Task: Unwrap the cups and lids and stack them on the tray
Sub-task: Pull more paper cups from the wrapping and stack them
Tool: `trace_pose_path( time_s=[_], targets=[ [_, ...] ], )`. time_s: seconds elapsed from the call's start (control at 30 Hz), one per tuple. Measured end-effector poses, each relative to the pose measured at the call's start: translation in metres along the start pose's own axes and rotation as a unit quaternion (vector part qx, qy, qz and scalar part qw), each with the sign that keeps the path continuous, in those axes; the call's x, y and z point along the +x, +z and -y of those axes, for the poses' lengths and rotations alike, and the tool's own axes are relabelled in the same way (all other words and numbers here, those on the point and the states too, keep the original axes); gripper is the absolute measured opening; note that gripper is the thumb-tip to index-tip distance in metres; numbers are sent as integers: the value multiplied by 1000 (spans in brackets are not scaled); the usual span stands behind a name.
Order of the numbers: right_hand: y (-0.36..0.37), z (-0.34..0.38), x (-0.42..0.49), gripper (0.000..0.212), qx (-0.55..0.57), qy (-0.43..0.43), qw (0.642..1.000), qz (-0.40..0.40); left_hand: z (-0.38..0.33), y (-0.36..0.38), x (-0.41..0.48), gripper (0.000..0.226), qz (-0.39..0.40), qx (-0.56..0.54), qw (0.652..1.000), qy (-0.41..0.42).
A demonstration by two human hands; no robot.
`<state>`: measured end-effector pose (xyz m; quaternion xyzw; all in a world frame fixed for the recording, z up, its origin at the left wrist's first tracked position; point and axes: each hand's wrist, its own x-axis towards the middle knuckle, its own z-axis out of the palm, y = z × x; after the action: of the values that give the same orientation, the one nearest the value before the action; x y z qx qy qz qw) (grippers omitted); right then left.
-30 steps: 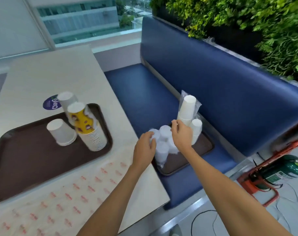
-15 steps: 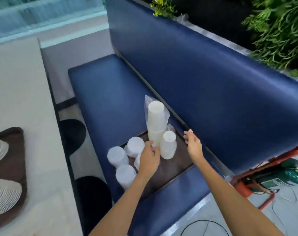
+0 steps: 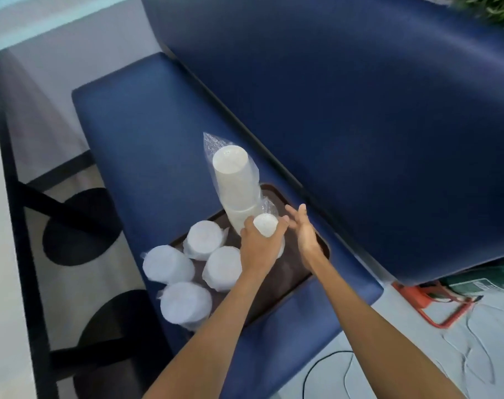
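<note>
Down on the dark brown plastic tray [image 3: 288, 281] that sits on the blue padded bench seat [image 3: 147, 133], the left hand [image 3: 259, 249] curls its fingers and thumb around a short plastic-wrapped stack of white paper cups [image 3: 265, 225]. It grips this stack just near and right of a tall plastic-wrapped stack of white cups [image 3: 236, 182]. The right hand [image 3: 304, 234] is spread with straight fingers just right of the short stack, holding nothing, and four round wrapped white lid stacks [image 3: 186, 305] stand at the tray's left end.
</note>
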<state>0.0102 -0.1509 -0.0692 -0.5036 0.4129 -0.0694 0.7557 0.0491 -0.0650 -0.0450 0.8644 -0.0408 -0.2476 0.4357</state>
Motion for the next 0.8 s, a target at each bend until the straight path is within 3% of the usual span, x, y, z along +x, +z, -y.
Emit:
trace_pose_path(
  time_s=[0.13, 0.3, 0.53, 0.73, 0.8],
  targets=[
    [-6, -14, 0, 55, 2, 9, 1000, -5, 6, -1, -2, 84, -4, 34, 999, -42],
    [-15, -32, 9, 42, -4, 36, 995, -89, 21, -15, -12, 64, 5, 57, 997, -44],
    [-16, -60, 25, 61, -74, 188, 977, -70, 33, -40, -22, 54, 37, 26, 998, -35],
    [-10, -73, 30, 71, 8, 249, 966, -62, 45, -51, -23, 54, 72, 14, 997, -37],
    [-9, -69, 27, 83, 63, 255, 963, -63, 45, -54, -26, 51, 88, 18, 996, -21]
  ],
)
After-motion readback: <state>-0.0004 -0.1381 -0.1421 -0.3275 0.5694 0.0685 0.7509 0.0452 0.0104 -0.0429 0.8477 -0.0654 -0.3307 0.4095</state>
